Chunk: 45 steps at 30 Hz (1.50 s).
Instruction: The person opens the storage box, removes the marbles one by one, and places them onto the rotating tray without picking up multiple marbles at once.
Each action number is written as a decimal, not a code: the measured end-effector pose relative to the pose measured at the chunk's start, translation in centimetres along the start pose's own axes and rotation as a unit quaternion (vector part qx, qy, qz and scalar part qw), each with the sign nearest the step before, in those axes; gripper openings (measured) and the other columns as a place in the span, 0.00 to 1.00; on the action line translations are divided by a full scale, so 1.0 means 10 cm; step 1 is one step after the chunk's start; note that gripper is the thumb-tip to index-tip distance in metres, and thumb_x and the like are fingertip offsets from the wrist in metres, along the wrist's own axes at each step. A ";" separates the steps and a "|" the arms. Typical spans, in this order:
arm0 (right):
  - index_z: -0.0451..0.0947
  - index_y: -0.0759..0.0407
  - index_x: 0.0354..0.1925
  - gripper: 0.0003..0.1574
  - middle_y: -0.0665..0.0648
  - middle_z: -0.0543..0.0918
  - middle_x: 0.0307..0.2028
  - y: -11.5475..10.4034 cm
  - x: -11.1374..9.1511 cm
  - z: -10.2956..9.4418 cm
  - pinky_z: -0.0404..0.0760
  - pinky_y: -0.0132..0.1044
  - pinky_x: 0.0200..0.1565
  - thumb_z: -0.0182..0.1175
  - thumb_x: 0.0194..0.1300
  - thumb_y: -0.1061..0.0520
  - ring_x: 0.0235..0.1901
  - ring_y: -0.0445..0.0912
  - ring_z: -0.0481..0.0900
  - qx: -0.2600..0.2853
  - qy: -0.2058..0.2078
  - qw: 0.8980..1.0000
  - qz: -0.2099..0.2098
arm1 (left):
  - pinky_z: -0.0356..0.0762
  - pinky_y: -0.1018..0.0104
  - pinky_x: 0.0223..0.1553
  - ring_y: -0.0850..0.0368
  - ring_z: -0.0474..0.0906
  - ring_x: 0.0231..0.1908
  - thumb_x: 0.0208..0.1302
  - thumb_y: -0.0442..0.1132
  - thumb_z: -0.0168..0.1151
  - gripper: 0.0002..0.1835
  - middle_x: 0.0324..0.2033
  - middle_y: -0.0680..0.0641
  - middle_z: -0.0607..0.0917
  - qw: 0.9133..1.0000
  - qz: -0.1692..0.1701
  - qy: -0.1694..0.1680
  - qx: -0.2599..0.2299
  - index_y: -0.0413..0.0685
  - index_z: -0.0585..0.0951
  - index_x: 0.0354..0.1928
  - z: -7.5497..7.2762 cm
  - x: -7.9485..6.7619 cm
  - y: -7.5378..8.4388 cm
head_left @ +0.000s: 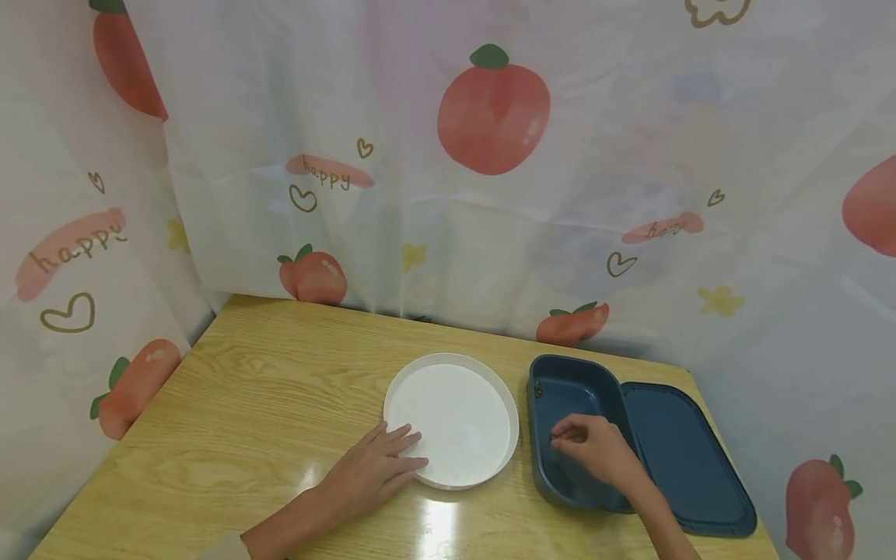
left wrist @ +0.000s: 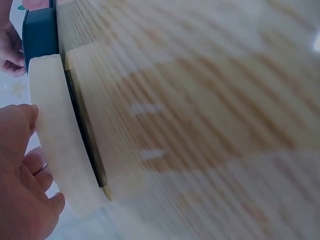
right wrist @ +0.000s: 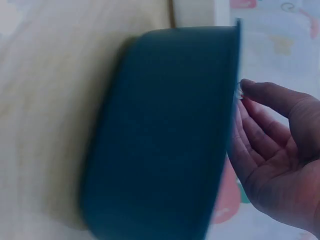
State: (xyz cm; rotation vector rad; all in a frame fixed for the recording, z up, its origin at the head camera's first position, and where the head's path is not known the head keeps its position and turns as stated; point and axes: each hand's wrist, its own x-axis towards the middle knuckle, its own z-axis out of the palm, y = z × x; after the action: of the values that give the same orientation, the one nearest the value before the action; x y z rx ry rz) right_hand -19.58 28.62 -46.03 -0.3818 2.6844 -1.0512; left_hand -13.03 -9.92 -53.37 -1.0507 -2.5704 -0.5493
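Observation:
A round white plate [head_left: 451, 424] with a raised rim lies on the table. My left hand [head_left: 378, 470] rests on its near left edge, fingers spread and reaching over the rim. In the left wrist view, fingertips [left wrist: 59, 202] touch the plate's side wall. My right hand [head_left: 595, 447] hovers over the deep dark blue box [head_left: 570, 490], thumb and fingers pinched together. A tiny pale thing [right wrist: 239, 91] shows at those fingertips in the right wrist view; its kind cannot be made out. Inside the box, small dark bits [head_left: 537, 390] sit by the left wall.
The blue lid [head_left: 693, 459] lies flat to the right of the box, near the right edge of the wooden table [head_left: 280, 373]. A white curtain [head_left: 420, 225] printed with fruit hangs behind the table and along its sides.

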 end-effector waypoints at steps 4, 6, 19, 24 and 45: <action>0.84 0.57 0.43 0.10 0.49 0.86 0.38 -0.13 0.02 -0.05 0.83 0.36 0.38 0.69 0.65 0.54 0.39 0.44 0.85 0.001 0.026 1.000 -0.014 | 0.67 0.41 0.64 0.47 0.72 0.64 0.71 0.43 0.62 0.12 0.60 0.45 0.81 1.000 -0.003 -0.001 -0.002 0.57 0.87 0.53 0.01 0.00 0.01; 0.84 0.57 0.44 0.11 0.49 0.86 0.39 -0.21 0.04 -0.06 0.83 0.37 0.39 0.69 0.65 0.54 0.39 0.45 0.85 0.005 0.035 0.999 -0.025 | 0.66 0.41 0.64 0.47 0.73 0.64 0.71 0.43 0.62 0.12 0.60 0.45 0.81 1.000 -0.003 -0.001 -0.001 0.57 0.87 0.53 0.02 0.00 0.01; 0.86 0.55 0.44 0.10 0.51 0.88 0.40 -0.53 0.16 0.20 0.83 0.37 0.40 0.70 0.63 0.59 0.40 0.45 0.85 0.062 0.100 0.991 -0.072 | 0.68 0.41 0.63 0.47 0.74 0.63 0.70 0.43 0.63 0.12 0.59 0.45 0.82 1.000 0.001 0.010 -0.003 0.57 0.88 0.51 0.04 0.00 0.02; 0.87 0.57 0.43 0.09 0.51 0.88 0.38 -0.65 0.25 0.35 0.82 0.37 0.40 0.70 0.63 0.58 0.40 0.46 0.85 0.089 0.108 0.989 -0.056 | 0.68 0.40 0.62 0.46 0.74 0.63 0.69 0.42 0.64 0.12 0.58 0.44 0.82 1.000 0.000 0.011 -0.007 0.56 0.88 0.51 0.02 0.00 0.04; 0.87 0.62 0.37 0.06 0.55 0.88 0.33 -0.73 0.77 1.08 0.83 0.35 0.36 0.71 0.59 0.65 0.34 0.48 0.86 0.119 0.089 0.987 -0.060 | 0.67 0.39 0.63 0.47 0.73 0.63 0.70 0.43 0.63 0.12 0.59 0.45 0.82 1.000 -0.006 -0.003 -0.001 0.57 0.87 0.52 -0.02 0.01 0.05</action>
State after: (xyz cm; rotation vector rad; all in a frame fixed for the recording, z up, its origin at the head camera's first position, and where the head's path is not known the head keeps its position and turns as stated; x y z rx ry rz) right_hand -22.33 14.19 -49.69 -0.4257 2.6712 -1.4891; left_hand -12.73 -9.63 -53.06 -1.0389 -2.5830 -0.5535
